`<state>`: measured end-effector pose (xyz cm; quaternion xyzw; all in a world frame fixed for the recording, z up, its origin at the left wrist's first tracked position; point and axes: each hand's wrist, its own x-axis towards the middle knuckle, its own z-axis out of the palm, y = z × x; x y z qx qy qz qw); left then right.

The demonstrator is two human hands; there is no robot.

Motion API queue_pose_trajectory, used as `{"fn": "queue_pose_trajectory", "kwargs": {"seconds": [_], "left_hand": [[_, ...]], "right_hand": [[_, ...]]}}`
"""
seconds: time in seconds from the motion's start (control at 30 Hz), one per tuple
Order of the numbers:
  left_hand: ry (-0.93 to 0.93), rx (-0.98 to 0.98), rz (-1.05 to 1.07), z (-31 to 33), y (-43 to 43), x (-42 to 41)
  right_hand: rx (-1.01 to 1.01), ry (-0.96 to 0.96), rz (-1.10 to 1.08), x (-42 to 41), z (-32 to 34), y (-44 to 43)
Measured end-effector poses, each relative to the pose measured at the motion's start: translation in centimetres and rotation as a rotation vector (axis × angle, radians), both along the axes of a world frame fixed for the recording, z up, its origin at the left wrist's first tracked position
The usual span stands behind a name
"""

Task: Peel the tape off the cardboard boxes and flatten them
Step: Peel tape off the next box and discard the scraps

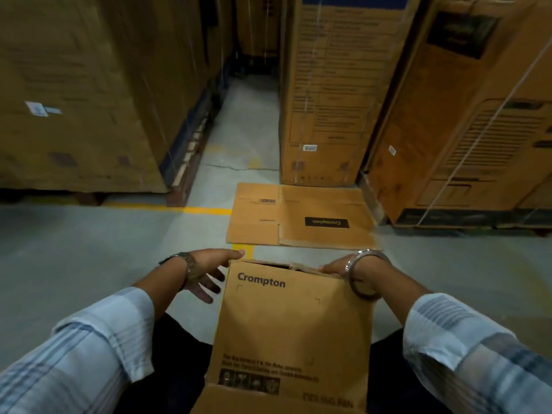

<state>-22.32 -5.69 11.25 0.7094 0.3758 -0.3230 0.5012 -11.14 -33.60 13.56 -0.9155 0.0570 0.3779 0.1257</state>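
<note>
Left hand (209, 270) sits at the ten o'clock corner of the upright box (292, 318), thumb laid along the top edge and the other fingers spread wide and straight beside the left wall, gripping nothing. At the two o'clock corner, the right hand (337, 267) reaches over the top edge. Its fingers lie along the rim, but the wrist and a metal bangle (363, 273) cover most of them, so it cannot be told whether they curl round the cardboard or only rest on it.

The box stands between the person's legs on the floor (89, 249), printed face toward the camera. A flap hangs open at its six o'clock end, and a dark gap shows under loose flaps at the twelve o'clock end. No tape can be made out on any face in view. Directly beyond it, at twelve o'clock, a flattened box (298, 216) lies on the floor against tall stacked cartons (325, 100).

The step in hand looks like collapsing this box. To do it well, both ends should be checked for leftover tape, since a sealed seam would stop the walls from folding. Then the two hands should push opposite corners toward each other, so the walls shear along their creases and do not buckle mid-panel. With the flaps straightened in line with the walls, the box should lie flat and stack neatly on the one ahead.
</note>
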Motion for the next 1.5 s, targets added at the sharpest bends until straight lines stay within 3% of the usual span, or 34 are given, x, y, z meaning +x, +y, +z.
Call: {"fn": "queue_pose_trajectory", "kwargs": {"seconds": [0.1, 0.23, 0.37, 0.47, 0.6, 0.7, 0.87, 1.03, 1.13, 1.23, 1.37, 1.5], "left_hand": [[-0.024, -0.116, 0.027, -0.4, -1.5, 0.6], [-0.167, -0.055, -0.008, 1.9, -2.5, 1.3], [-0.415, 0.007, -0.011, 4.8, -1.5, 2.0], [-0.692, -0.035, 0.086, 6.6, -1.4, 1.8], [-1.000, -0.203, 0.316, 7.2, -1.4, 1.4], [-1.081, -0.130, 0.390, 7.8, -0.6, 1.8], [-1.141, -0.032, 0.266, 11.4, -1.0, 2.4], [-1.269, -0.424, 0.471, 13.8, -1.2, 3.5], [-1.272, -0.432, 0.486, 13.6, -1.8, 3.3], [-1.210, -0.406, 0.561, 12.2, -2.3, 2.9], [-1.105, -0.319, 0.562, 10.0, -1.7, 1.9], [-1.006, -0.141, 0.460, 8.3, -1.1, 0.9]], "right_hand": [[0.072, 0.077, -0.063, -0.4, -0.6, -1.1], [0.081, -0.062, -0.002, -0.3, 0.8, -1.8], [0.253, -0.278, -0.080, 0.7, 3.4, -1.9], [0.412, -0.561, -0.131, 1.1, 4.6, -1.6], [0.867, -0.776, -0.270, -0.2, 4.3, -1.7], [1.039, -0.767, -0.349, -0.3, 3.7, -1.6], [1.235, -0.661, -0.404, 1.5, 8.0, -0.9], [1.548, -0.536, -0.474, 3.8, 9.9, -0.2], [1.548, -0.466, -0.448, 3.5, 9.8, 0.4], [1.503, -0.485, -0.570, 2.1, 8.4, 0.3], [1.463, -0.502, -0.566, 1.0, 6.8, -0.2], [1.259, -0.605, -0.467, 0.7, 5.4, -0.3]]}}
